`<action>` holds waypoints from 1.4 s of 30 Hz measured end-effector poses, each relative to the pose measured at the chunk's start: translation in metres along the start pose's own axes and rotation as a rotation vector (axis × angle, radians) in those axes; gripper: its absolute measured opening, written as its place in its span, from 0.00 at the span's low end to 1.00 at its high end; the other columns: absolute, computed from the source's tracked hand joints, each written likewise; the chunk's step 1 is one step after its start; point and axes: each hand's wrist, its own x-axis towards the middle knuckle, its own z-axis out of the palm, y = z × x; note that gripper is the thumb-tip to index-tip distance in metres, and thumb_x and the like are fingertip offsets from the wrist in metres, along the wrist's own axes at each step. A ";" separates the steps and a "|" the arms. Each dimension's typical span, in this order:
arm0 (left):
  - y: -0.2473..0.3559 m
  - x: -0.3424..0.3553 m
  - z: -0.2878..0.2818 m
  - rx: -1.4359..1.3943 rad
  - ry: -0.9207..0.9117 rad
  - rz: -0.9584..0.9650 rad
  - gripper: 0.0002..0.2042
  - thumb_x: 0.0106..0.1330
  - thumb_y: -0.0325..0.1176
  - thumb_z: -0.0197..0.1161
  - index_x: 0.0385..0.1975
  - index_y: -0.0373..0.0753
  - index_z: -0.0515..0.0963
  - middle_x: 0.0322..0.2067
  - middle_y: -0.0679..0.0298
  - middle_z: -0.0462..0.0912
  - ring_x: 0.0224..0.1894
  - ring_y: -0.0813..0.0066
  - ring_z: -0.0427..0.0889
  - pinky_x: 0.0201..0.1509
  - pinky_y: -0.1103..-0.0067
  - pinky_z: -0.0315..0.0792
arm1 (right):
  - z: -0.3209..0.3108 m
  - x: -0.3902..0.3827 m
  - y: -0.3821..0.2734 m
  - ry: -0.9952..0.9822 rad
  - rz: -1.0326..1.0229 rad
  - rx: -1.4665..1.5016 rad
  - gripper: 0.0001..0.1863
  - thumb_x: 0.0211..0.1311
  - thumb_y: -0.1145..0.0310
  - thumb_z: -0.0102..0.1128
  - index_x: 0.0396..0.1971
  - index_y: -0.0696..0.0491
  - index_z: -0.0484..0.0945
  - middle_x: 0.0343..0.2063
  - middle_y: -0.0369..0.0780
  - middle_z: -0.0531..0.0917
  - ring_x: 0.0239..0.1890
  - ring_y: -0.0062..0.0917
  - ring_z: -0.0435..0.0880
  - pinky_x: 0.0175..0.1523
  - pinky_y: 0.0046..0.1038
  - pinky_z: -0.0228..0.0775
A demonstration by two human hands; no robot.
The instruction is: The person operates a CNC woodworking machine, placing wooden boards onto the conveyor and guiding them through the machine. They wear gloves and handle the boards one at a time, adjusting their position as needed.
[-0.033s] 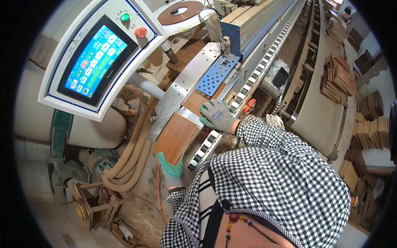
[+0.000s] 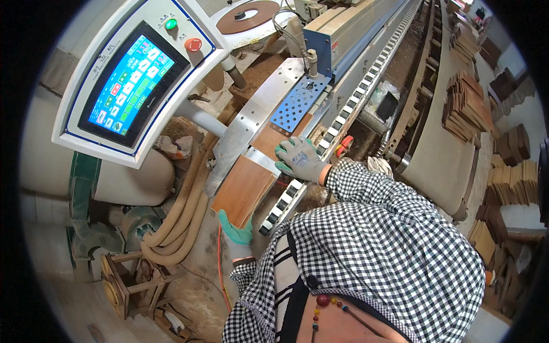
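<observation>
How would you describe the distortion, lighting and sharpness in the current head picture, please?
In the head view, the corners fall to black and the conveyor belt curves; the screen glows brightly; the metal plate carries a pale sheen; the gloved right hand and wooden board look fairly sharp.

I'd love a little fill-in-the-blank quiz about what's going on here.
1. At the brown board, the left hand wears a ____.
2. The plate with round holes is ____ in colour.
3. The hand nearer that plate is the ____ one.
4. The green button sits to the ____ of the red button.

Missing words: glove; blue; right; left.
</observation>
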 end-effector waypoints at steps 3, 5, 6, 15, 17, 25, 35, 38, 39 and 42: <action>-0.010 0.000 -0.007 0.121 -0.010 0.031 0.36 0.68 0.27 0.70 0.73 0.45 0.56 0.65 0.51 0.69 0.61 0.60 0.76 0.66 0.68 0.73 | 0.001 0.000 0.001 0.015 -0.005 0.015 0.20 0.67 0.48 0.60 0.43 0.50 0.81 0.44 0.40 0.80 0.49 0.36 0.77 0.54 0.39 0.70; -0.014 0.001 -0.010 0.229 -0.010 0.097 0.38 0.66 0.26 0.71 0.73 0.46 0.56 0.65 0.51 0.69 0.61 0.60 0.76 0.65 0.68 0.73 | 0.002 0.000 0.001 0.020 -0.006 0.017 0.20 0.67 0.48 0.60 0.44 0.50 0.81 0.44 0.40 0.80 0.49 0.36 0.77 0.54 0.39 0.70; -0.016 0.001 -0.011 0.205 -0.006 0.083 0.38 0.66 0.26 0.71 0.73 0.46 0.55 0.65 0.51 0.69 0.61 0.60 0.76 0.65 0.68 0.73 | 0.003 0.000 0.002 0.018 -0.007 0.012 0.20 0.67 0.48 0.60 0.44 0.50 0.81 0.45 0.40 0.80 0.50 0.36 0.77 0.54 0.39 0.70; -0.002 -0.005 -0.007 0.350 -0.006 0.260 0.41 0.65 0.20 0.67 0.75 0.46 0.52 0.67 0.54 0.64 0.55 0.59 0.78 0.48 0.69 0.82 | 0.003 0.000 0.002 0.034 -0.015 0.016 0.18 0.68 0.50 0.59 0.43 0.49 0.82 0.44 0.39 0.80 0.49 0.35 0.78 0.53 0.38 0.70; 0.005 -0.008 -0.005 0.345 0.000 0.214 0.42 0.63 0.18 0.68 0.75 0.45 0.51 0.68 0.53 0.63 0.57 0.59 0.78 0.50 0.68 0.82 | 0.001 0.000 0.005 0.045 -0.015 0.016 0.18 0.68 0.50 0.59 0.43 0.49 0.82 0.43 0.39 0.80 0.48 0.34 0.78 0.53 0.37 0.70; 0.034 0.002 0.007 -0.409 0.001 -0.191 0.30 0.76 0.43 0.58 0.72 0.38 0.56 0.67 0.52 0.68 0.63 0.60 0.75 0.61 0.68 0.77 | -0.008 0.004 0.051 -0.155 0.124 -0.235 0.19 0.71 0.46 0.55 0.47 0.44 0.83 0.44 0.36 0.80 0.50 0.30 0.77 0.54 0.36 0.69; 0.048 0.004 0.011 0.398 -0.002 0.150 0.33 0.66 0.37 0.72 0.66 0.34 0.65 0.63 0.54 0.73 0.60 0.60 0.78 0.58 0.69 0.77 | -0.016 0.009 0.137 -0.072 0.366 -0.245 0.18 0.71 0.50 0.57 0.52 0.44 0.84 0.54 0.36 0.79 0.54 0.33 0.78 0.59 0.39 0.67; 0.051 0.006 0.015 0.413 0.041 0.244 0.35 0.60 0.32 0.76 0.65 0.33 0.66 0.61 0.53 0.76 0.57 0.60 0.80 0.57 0.69 0.77 | -0.021 0.015 0.149 -0.046 0.426 -0.302 0.17 0.72 0.51 0.56 0.48 0.45 0.84 0.51 0.37 0.81 0.52 0.33 0.80 0.54 0.37 0.72; 0.053 0.007 0.016 0.523 0.046 0.314 0.35 0.58 0.29 0.77 0.65 0.33 0.66 0.59 0.53 0.77 0.56 0.61 0.81 0.56 0.70 0.77 | -0.023 0.015 0.148 -0.031 0.446 -0.313 0.16 0.72 0.52 0.56 0.47 0.46 0.84 0.50 0.37 0.81 0.51 0.33 0.81 0.52 0.37 0.73; 0.061 0.007 0.017 0.679 0.032 0.399 0.32 0.64 0.36 0.73 0.65 0.34 0.66 0.58 0.54 0.78 0.55 0.61 0.81 0.56 0.70 0.77 | -0.027 0.013 0.120 0.060 0.383 -0.175 0.16 0.71 0.51 0.57 0.42 0.48 0.83 0.34 0.38 0.84 0.39 0.33 0.84 0.47 0.38 0.77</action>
